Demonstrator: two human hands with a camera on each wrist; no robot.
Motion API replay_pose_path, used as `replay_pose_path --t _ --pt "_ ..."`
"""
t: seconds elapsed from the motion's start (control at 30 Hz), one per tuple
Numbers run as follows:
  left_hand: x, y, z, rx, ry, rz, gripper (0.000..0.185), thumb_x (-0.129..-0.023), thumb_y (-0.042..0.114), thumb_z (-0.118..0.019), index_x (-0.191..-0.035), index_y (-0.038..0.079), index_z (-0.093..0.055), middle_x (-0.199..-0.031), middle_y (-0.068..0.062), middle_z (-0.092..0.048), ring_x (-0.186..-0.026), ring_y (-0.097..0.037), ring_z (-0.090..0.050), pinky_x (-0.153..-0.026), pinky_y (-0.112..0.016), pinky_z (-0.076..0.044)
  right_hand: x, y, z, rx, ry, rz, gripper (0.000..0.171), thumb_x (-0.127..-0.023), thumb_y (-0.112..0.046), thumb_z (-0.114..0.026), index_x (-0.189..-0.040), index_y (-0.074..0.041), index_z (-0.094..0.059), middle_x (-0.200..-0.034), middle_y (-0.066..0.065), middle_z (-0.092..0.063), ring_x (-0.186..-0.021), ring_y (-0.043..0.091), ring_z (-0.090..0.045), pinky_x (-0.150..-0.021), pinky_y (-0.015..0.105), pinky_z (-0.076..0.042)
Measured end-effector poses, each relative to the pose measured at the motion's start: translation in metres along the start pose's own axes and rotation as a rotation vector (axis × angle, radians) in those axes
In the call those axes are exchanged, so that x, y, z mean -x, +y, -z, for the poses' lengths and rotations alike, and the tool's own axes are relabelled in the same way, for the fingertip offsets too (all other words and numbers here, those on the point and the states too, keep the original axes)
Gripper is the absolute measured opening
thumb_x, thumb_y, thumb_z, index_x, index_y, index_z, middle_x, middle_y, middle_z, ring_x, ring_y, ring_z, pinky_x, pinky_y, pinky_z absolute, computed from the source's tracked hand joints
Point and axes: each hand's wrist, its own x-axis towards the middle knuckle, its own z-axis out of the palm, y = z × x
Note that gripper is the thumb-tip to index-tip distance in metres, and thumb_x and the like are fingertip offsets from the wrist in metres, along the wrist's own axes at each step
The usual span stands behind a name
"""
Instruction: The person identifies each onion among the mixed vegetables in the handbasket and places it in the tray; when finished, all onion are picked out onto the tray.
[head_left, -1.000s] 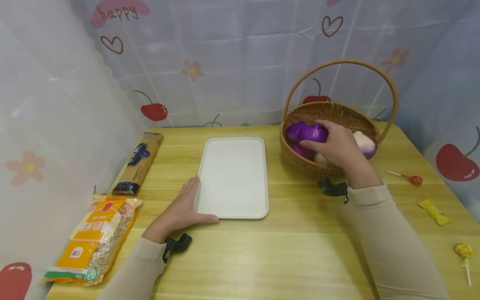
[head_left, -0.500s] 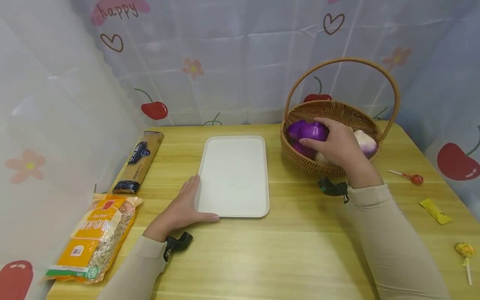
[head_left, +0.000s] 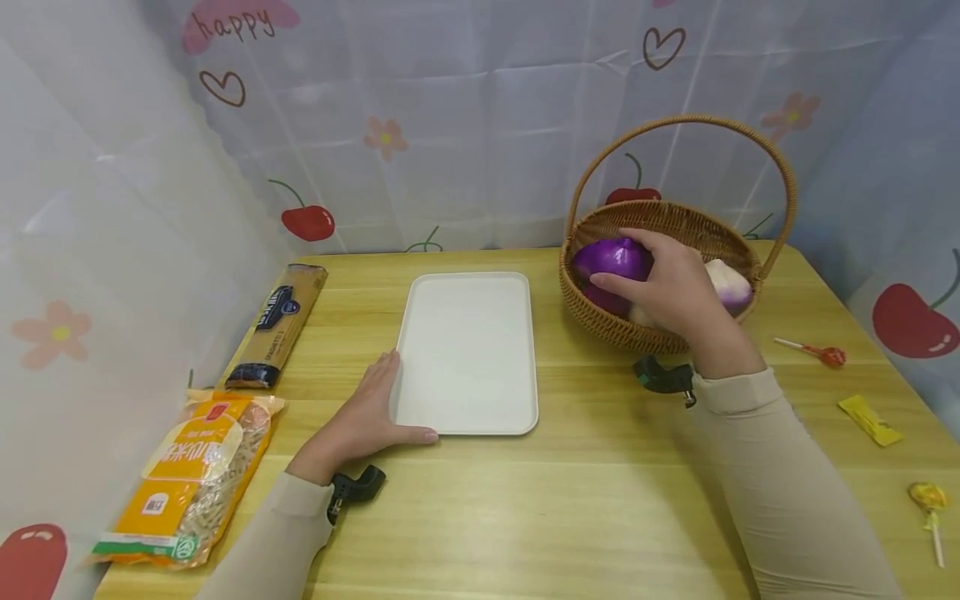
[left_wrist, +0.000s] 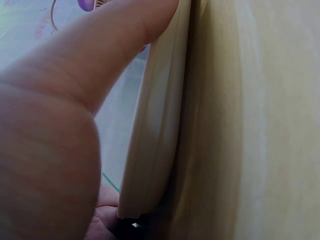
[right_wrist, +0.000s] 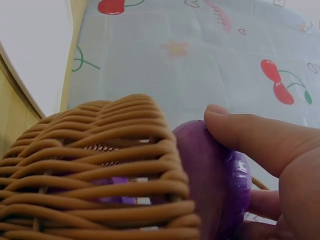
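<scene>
My right hand (head_left: 671,283) grips a shiny purple onion (head_left: 611,258) just above the left side of a wicker basket (head_left: 600,321); in the right wrist view the thumb (right_wrist: 260,137) curls over the purple onion (right_wrist: 215,180) beside the basket's woven rim (right_wrist: 110,155). Another purple onion (head_left: 600,298) and a pale white-and-purple one (head_left: 729,285) lie in the basket. My left hand (head_left: 367,412) rests flat at the near left corner of a white tray (head_left: 468,350), thumb along its front edge; the left wrist view shows the thumb (left_wrist: 100,60) against the tray rim (left_wrist: 160,130).
A spaghetti box (head_left: 277,325) and an orange noodle bag (head_left: 191,475) lie at the table's left edge. Right of the basket are a red lollipop (head_left: 821,356), a yellow wrapper (head_left: 868,421) and a yellow lollipop (head_left: 928,504). Printed curtains close in the back and sides.
My right hand has lifted the purple onion slightly and turned it, so it now hides the onion behind it. The left hand and the tray have not moved.
</scene>
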Motion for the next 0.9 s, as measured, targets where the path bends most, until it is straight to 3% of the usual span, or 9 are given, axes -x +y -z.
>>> replay_pose_path --t 0.3,0.9 --pt "0.001 0.001 0.000 0.004 0.000 -0.010 0.151 -0.068 0.077 -0.085 -0.168 0.000 -0.002 -0.174 -0.018 -0.001 -0.159 -0.033 0.004 -0.125 -0.057 -0.008 0.007 -0.014 0.001 -0.022 0.013 0.047 0.091 -0.089 -0.057 -0.081 -0.159 -0.009 -0.047 -0.155 0.020 -0.049 -0.135 0.048 -0.049 -0.104 0.069 -0.045" --pt "0.001 0.000 -0.001 0.002 0.006 -0.016 0.151 -0.068 0.078 -0.085 -0.168 0.000 -0.002 -0.174 -0.018 -0.001 -0.159 -0.030 0.004 -0.126 -0.055 -0.008 0.026 -0.046 -0.015 -0.073 0.030 0.306 0.076 -0.088 -0.037 -0.089 -0.150 -0.009 -0.058 -0.150 0.011 -0.057 -0.133 0.033 -0.055 -0.104 0.056 -0.049"
